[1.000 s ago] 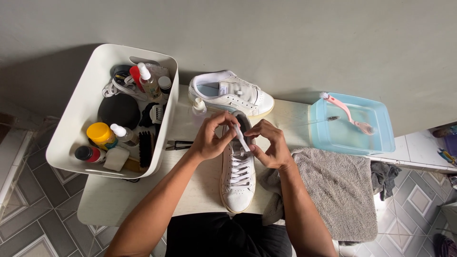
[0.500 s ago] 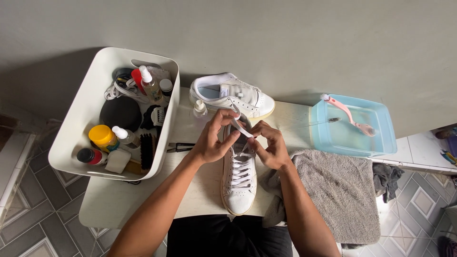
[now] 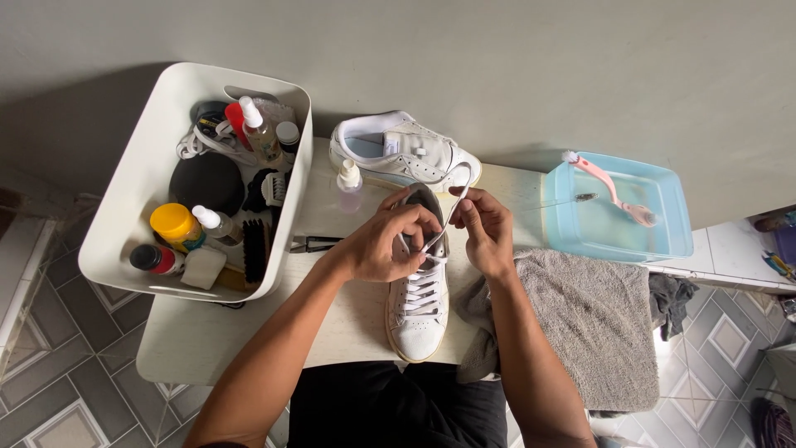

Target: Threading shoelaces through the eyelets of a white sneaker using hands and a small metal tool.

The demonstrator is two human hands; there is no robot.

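At the middle of the desk, we found a white sneaker lying toe toward us, between a white bin of cleaning supplies and a grey towel. Our left hand steadied the shoe's collar, its grip pressed together on the lace near the top eyelets. Our right hand pinched the same lace, drawn up taut. Beyond the sneaker lay its mate; beyond the towel, a blue tub with a pink brush. We judged even tension and one eyelet at a time advisable.
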